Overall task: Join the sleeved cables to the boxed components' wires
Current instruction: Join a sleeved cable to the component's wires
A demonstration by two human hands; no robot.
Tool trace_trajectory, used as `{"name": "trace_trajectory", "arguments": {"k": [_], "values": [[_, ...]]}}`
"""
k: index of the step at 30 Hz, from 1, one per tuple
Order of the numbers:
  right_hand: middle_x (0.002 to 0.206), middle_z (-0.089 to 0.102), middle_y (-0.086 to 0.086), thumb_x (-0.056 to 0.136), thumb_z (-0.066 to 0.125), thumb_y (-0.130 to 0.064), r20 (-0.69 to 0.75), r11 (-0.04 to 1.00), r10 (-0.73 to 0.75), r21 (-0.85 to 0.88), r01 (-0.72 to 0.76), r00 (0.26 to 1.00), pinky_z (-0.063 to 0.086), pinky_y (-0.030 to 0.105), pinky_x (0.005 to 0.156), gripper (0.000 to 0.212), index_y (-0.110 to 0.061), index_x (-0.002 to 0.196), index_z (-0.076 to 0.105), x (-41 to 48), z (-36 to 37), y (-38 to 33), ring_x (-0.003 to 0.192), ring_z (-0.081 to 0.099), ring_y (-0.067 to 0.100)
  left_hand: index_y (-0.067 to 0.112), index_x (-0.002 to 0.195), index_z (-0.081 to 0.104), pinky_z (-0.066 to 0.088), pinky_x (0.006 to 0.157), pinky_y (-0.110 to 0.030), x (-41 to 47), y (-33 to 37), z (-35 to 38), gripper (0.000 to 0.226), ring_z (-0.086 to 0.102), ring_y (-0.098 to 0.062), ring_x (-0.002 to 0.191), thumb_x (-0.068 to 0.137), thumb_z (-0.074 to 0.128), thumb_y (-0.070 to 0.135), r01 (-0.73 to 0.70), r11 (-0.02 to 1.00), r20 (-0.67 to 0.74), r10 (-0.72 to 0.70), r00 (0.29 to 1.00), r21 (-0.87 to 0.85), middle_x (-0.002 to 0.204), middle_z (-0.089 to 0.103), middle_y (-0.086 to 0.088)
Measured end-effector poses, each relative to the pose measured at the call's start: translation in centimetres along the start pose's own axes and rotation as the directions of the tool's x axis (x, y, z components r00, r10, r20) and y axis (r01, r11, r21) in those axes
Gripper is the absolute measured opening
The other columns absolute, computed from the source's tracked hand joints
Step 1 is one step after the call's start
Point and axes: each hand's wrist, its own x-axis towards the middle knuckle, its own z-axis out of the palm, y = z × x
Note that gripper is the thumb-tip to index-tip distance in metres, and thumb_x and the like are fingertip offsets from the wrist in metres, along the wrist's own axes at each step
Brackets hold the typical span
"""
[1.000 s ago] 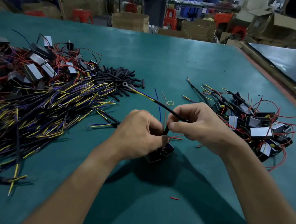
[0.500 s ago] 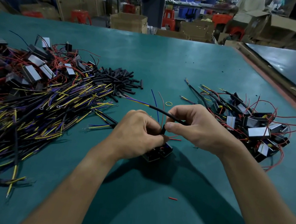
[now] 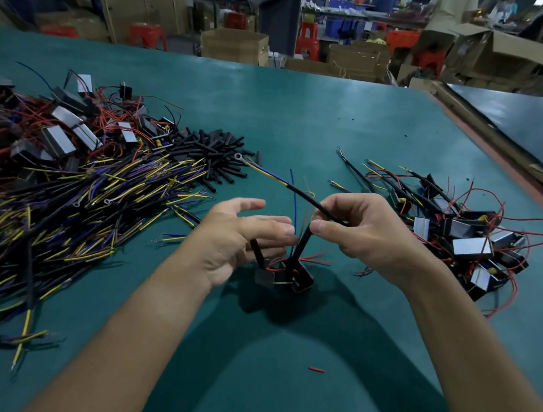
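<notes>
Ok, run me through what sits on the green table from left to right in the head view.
Tangle of yellow and purple sleeved cables → open left hand → small black boxed component → right hand, pinching a black sleeved cable → heap of grey-faced boxed components with red wires.

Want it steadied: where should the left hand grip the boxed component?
Probably pinch the boxed component across its flat side walls, coming low from the left; wires and sleeves stick up from its top, and the right hand holds the cable above.
</notes>
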Motion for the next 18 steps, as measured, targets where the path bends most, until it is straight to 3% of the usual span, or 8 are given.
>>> {"name": "trace_trajectory", "arguments": {"k": [2, 6, 9, 18], "values": [[0.051, 0.052, -0.017, 0.089, 0.066, 0.0, -0.002, 1.0, 0.003, 0.017, -0.002, 1.0, 0.034, 0.005, 0.046, 0.013, -0.004, 0.077, 0.064, 0.0, 0.0, 0.1, 0.044, 0.044, -0.002, 0.005, 0.12, 0.046, 0.061, 0.067, -0.035, 0.1, 0.1, -0.3, 0.069, 0.072, -0.029, 0.077, 0.057, 0.073, -0.006, 0.044, 0.997, 0.003, -0.043, 0.999, -0.057, 0.096, 0.074, -0.018], [0.051, 0.052, -0.017, 0.088, 0.067, -0.001, -0.009, 1.0, -0.003, 0.021, 0.003, 1.0, 0.033, 0.005, 0.046, 0.012, -0.005, 0.077, 0.065, 0.0, -0.1, 0.1, 0.044, 0.044, -0.003, 0.004, 0.094, 0.067, 0.059, 0.071, -0.031, 0.1, -0.4, -0.1, 0.035, 0.069, -0.021, 0.069, 0.06, 0.075, 0.001, 0.008, 0.994, 0.087, -0.017, 0.996, 0.109, 0.083, 0.073, -0.013], [0.052, 0.055, -0.017, 0.088, 0.067, 0.0, 0.001, 1.0, -0.031, 0.002, 0.031, 1.0, 0.035, 0.004, 0.047, 0.013, -0.007, 0.077, 0.066, 0.1, 0.0, 0.2, 0.045, 0.048, -0.003, 0.01, 0.076, 0.074, 0.056, 0.061, -0.023, -0.1, -1.1, 0.5, 0.011, 0.066, -0.015, 0.059, 0.067, 0.074, 0.003, -0.088, 0.981, 0.131, 0.065, 0.989, 0.175, 0.072, 0.072, -0.008], [0.071, 0.073, -0.01, 0.081, 0.076, -0.002, 0.034, 0.999, -0.035, 0.008, 0.034, 0.999, 0.045, 0.008, 0.062, 0.018, -0.02, 0.081, 0.077, 0.1, -0.7, 0.6, 0.065, 0.062, -0.004, 0.009, 0.076, 0.071, 0.052, 0.054, -0.018, 0.2, -1.4, 0.6, 0.015, 0.065, -0.013, 0.056, 0.077, 0.07, -0.006, -0.179, 0.944, 0.139, 0.145, 0.98, 0.278, 0.066, 0.071, -0.004]]}}
